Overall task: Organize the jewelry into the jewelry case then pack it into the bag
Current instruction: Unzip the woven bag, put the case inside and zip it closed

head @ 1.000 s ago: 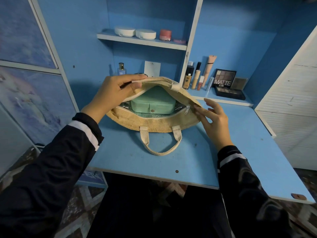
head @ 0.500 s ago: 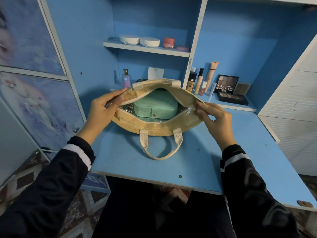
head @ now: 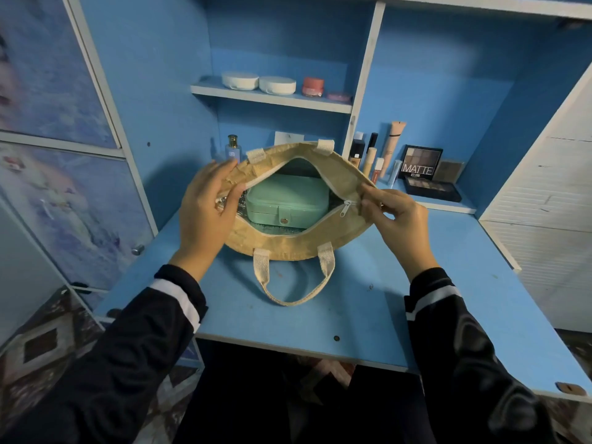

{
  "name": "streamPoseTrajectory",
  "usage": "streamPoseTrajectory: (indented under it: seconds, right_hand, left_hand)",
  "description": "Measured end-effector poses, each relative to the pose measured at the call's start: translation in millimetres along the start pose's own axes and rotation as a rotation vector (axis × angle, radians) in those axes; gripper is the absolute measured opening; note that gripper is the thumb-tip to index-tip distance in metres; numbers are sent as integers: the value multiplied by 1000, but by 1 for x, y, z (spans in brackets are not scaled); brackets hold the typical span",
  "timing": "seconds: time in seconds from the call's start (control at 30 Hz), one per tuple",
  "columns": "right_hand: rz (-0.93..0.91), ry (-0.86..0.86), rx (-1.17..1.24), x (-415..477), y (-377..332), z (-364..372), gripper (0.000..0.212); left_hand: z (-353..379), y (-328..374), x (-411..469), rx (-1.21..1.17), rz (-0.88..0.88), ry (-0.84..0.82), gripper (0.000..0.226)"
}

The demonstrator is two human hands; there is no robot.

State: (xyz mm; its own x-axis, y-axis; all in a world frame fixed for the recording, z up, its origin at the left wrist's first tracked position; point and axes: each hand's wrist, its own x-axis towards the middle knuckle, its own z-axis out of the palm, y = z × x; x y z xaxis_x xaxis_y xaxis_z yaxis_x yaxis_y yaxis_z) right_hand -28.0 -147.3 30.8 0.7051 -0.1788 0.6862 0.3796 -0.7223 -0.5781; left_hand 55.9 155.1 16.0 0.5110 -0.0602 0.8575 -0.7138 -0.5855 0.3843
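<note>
**Case Seated in Bag: Zipper Closure Pending**

Head view. The bag [head: 290,248] lies on the blue table [head: 320,318] with its mouth spread wide and its long axis running left to right. The mint jewelry case [head: 288,200] sits inside the opening. It is closed, its snap faces the near side, and its long axis runs parallel to the bag mouth. One handle [head: 294,285] hangs toward the near table edge.

The zipper pull [head: 346,209] rests at the right end of the mouth, on the near rim. It lies just left of the right hand [head: 398,221], which is clearly the nearer hand. The zipper track runs from the pull leftward toward the left hand [head: 205,203].

Right hand: fingers curled, thumb and forefinger pinching the bag fabric at the right corner, just beside the pull. Contact with the pull itself cannot be confirmed.

Left hand: fingers lie nearly straight across the far rim at the left end, with the thumb on the near side. It holds that end of the bag between them.

Assessment: packing appears complete. The remaining step is probably to draw the pull leftward along the mouth while the left hand anchors the opposite end.
</note>
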Motion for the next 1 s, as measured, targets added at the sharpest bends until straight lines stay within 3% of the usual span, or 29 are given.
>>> streamPoseTrajectory:
  seconds: [0.1,0.4,0.73,0.87,1.0]
  right_hand:
    - [-1,6,-21,-3,2,-1,27]
    - [-37,133,-89,-24,2,13,26]
    - [-224,313,-188,-45,-20,38,22]
    - [-195,193,-22,-38,-44,64,30]
    - [132,-49,281,-25,-65,91,38]
  left_hand:
    - [2,4,-6,43,34,29,35]
    - [-6,13,8,-116,-49,25,25]
    - [-13,11,11,-273,-185,-74,25]
    - [-15,12,15,-349,-244,-111,24]
    - [-13,14,15,-392,-260,-110,23]
